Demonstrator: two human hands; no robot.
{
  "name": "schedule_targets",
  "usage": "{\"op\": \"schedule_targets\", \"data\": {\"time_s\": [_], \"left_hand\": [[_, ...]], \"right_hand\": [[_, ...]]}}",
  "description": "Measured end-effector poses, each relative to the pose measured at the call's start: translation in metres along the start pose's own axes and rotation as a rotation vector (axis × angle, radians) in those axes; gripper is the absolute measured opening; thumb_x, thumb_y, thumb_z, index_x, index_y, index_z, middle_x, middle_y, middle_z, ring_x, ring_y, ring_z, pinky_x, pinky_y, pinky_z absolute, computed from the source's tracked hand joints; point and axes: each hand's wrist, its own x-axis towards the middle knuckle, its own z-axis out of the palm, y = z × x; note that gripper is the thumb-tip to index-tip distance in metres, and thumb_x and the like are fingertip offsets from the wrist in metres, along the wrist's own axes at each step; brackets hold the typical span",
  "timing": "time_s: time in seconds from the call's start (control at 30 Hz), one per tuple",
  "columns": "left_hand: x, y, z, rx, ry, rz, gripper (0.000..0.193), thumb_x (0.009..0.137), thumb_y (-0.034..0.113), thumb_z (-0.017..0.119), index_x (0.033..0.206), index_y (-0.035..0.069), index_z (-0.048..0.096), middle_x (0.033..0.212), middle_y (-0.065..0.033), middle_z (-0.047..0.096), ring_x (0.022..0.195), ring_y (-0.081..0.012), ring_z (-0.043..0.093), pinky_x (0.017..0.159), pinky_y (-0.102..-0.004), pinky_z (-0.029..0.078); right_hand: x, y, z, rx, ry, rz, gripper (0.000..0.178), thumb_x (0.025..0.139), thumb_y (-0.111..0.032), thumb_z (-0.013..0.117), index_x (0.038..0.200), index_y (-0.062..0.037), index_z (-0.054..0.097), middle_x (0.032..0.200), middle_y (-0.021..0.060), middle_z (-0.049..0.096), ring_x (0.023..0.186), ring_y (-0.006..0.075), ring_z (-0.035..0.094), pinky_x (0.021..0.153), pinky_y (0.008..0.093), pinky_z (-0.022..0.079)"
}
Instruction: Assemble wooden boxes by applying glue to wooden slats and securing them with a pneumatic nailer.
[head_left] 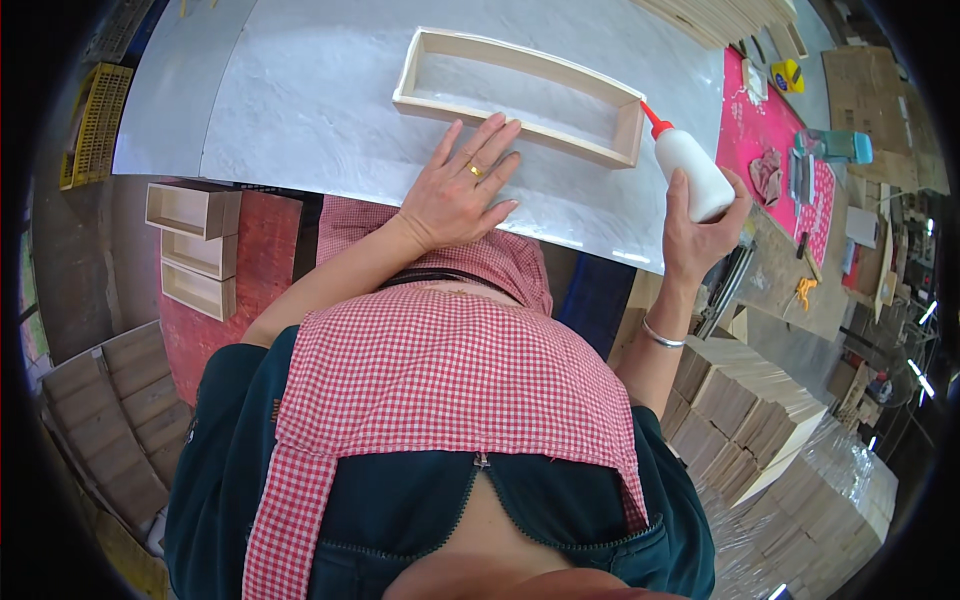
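A long, narrow wooden frame (540,133) of pale wood lies on the grey marbled tabletop (310,90). My left hand (465,185) rests with fingers spread, its fingertips against the frame's near long side. In my right hand (703,225) is a white glue bottle (693,172) with a red nozzle. The bottle is tilted, and its nozzle tip meets the frame's top right corner. Whether glue is coming out I cannot tell.
Small wooden boxes (197,250) stand on a red board at the left. Wooden strips (715,15) are stacked at the far right of the table. Beyond the right edge are a pink mat (745,120) and a yellow container (787,76). Stacked boards (745,410) stand lower right.
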Motion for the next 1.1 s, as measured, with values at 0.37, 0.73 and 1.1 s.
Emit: {"op": "schedule_targets", "data": {"time_s": [0.37, 0.73, 1.1], "left_hand": [[0.003, 0.0, -0.002, -0.003, 0.036, 0.011, 0.048, 0.089, 0.033, 0.067, 0.128, 0.004, 0.06, 0.165, -0.0134, 0.032, 0.155, -0.0286, 0.026, 0.125, -0.0528, 0.018], [-0.003, -0.008, 0.003, -0.029, 0.085, 0.102, 0.053, 0.092, 0.034, 0.064, 0.136, 0.006, 0.057, 0.16, -0.0157, 0.039, 0.148, -0.0323, 0.037, 0.123, -0.0513, 0.024], [-0.01, -0.014, 0.014, -0.225, 0.066, 0.046, 0.048, 0.091, 0.039, 0.063, 0.125, 0.004, 0.06, 0.121, -0.0169, 0.064, 0.11, -0.0347, 0.058, 0.102, -0.0453, 0.043]], "right_hand": [[-0.039, -0.019, -0.04, -0.045, -0.045, 0.054, 0.054, 0.078, -0.016, 0.085, 0.121, -0.0017, 0.057, 0.105, 0.0138, 0.064, 0.086, 0.0243, 0.062, 0.077, 0.034, 0.053], [-0.054, -0.071, -0.007, 0.263, -0.18, 0.233, 0.053, 0.081, -0.013, 0.08, 0.125, -0.002, 0.053, 0.113, 0.0147, 0.06, 0.096, 0.0255, 0.062, 0.085, 0.0349, 0.052], [-0.063, -0.125, 0.09, 0.435, -0.455, 0.009, 0.055, 0.082, -0.012, 0.081, 0.127, -0.0029, 0.052, 0.115, 0.0145, 0.061, 0.098, 0.0263, 0.064, 0.085, 0.0355, 0.054]]}}
